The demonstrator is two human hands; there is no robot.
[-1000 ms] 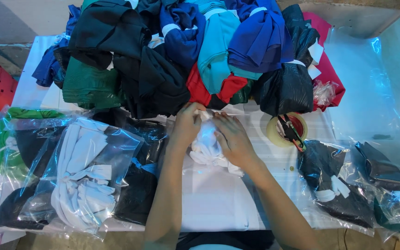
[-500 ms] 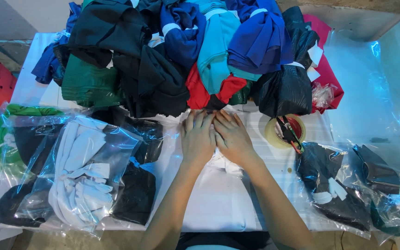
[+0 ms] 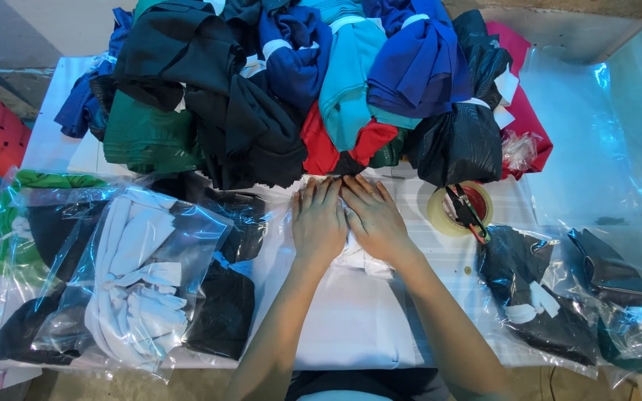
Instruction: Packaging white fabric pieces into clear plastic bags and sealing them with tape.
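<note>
My left hand (image 3: 319, 220) and my right hand (image 3: 374, 218) lie flat, side by side, palms down, pressing on a white folded garment (image 3: 358, 312) in the middle of the table. The fingers point away from me toward the clothes pile. A crumpled white bit of the garment (image 3: 362, 261) shows under my right wrist. Neither hand grips anything.
A big pile of clothes (image 3: 299, 82) in black, blue, teal, red and green fills the far side. Clear bags with folded garments (image 3: 143, 275) lie at left, more bagged dark garments (image 3: 544, 297) at right. A tape roll (image 3: 443, 209) with scissors (image 3: 468, 211) sits right of my hands.
A second ago both hands held and bunched the white fabric; they have since flattened it down and now press on it with open palms.
</note>
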